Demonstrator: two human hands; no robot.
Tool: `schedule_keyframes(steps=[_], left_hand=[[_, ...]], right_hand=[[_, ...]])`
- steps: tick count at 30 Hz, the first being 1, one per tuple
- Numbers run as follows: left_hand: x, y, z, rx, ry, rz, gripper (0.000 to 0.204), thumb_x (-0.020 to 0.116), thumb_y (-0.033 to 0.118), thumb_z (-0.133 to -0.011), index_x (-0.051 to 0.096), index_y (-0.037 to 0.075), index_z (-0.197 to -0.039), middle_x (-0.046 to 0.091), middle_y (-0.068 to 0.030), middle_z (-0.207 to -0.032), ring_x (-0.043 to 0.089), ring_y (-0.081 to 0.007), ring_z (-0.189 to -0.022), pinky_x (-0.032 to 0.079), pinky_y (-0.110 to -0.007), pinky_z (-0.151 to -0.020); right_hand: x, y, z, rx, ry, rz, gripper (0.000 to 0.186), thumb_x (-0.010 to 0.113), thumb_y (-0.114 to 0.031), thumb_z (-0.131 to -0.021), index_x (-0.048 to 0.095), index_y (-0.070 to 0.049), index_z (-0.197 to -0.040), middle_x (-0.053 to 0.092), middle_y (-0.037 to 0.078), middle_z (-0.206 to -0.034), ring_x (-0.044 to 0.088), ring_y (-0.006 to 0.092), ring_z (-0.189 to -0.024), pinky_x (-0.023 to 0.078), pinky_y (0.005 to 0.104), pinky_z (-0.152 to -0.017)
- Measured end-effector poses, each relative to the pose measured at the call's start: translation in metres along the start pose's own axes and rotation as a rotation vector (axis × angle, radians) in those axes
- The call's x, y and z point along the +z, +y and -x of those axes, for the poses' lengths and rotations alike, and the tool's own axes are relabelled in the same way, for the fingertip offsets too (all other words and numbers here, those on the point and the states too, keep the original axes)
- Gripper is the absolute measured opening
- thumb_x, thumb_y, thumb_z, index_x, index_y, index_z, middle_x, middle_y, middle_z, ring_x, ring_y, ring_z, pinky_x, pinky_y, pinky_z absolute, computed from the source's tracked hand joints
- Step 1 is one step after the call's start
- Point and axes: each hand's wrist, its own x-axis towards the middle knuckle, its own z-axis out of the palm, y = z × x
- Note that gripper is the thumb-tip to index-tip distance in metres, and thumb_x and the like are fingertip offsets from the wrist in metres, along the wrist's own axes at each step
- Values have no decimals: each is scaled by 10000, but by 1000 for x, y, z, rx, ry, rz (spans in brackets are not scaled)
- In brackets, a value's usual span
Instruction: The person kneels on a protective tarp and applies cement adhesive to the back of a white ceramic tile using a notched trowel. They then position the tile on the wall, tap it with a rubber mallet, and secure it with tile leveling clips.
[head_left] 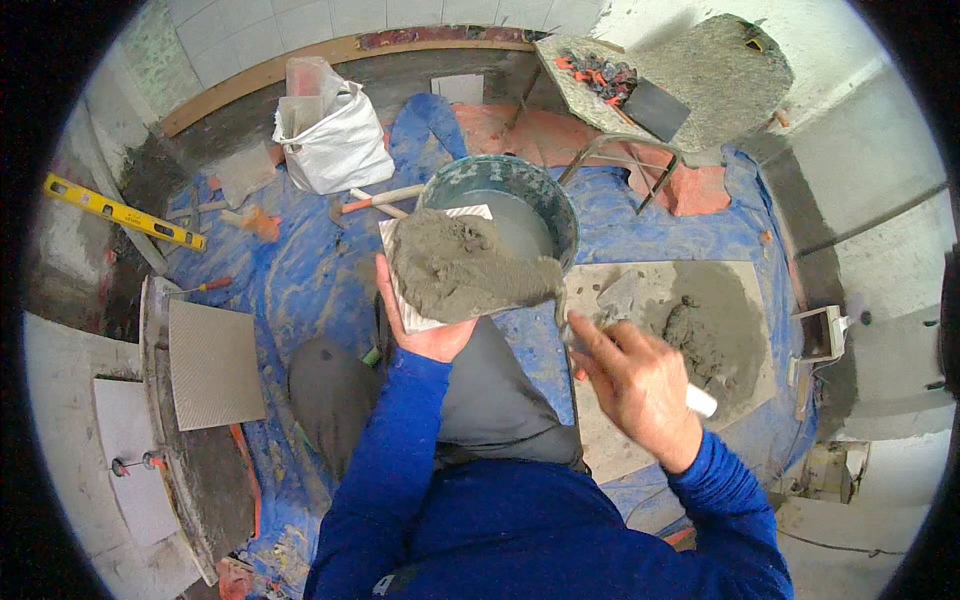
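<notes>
Onto blue sheeting [545,350] near the bucket [480,172], mortar [465,265] may be spilled if the tile [478,211], clasped by left hand [436,341], is tipped by the trowel [703,401] gripped in right hand [637,385].

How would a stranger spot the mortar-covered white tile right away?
Find the round, dark-green bucket on the crumpled blue sheet. At its near left edge in the view, the person's bare left hand holds the white tile. Unlike the bare, beige ribbed tile farther left, this one carries a thick heap of grey mortar.
</notes>
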Motion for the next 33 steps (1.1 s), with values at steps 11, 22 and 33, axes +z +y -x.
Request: schedule_keyframes(steps=[11, 22, 33], left_hand=[[4, 8, 9, -130, -107, 88, 770, 411, 704, -998, 433, 202, -1582, 406, -149, -1632, 386, -441, -1474, 288, -730, -1165], [8, 9, 13, -325, -252, -37, 865, 417, 780, -941, 339, 256, -1624, 305, -152, -1679, 326, -530, -1482, 224, -924, -1020], [4, 18, 12, -467, 67, 138, 859, 424, 795, -925, 396, 260, -1596, 324, -142, -1673, 350, -567, -1443, 217, -966, -924]], right_hand=[[-54, 47, -38, -466, -16, 161, 512, 726, -183, -784, 716, -209, -1295, 566, 9, -792, 621, 198, -679, 512, 354, -579], [-56, 61, -75, -286, -10, 75, 398, 782, -240, -856, 736, -151, -1240, 622, 62, -795, 651, 269, -709, 524, 381, -599], [-67, 142, -153, -112, -727, -539, 399, 710, -334, -1001, 733, -35, -1264, 750, 68, -868, 645, 119, -655, 526, 307, -615]])
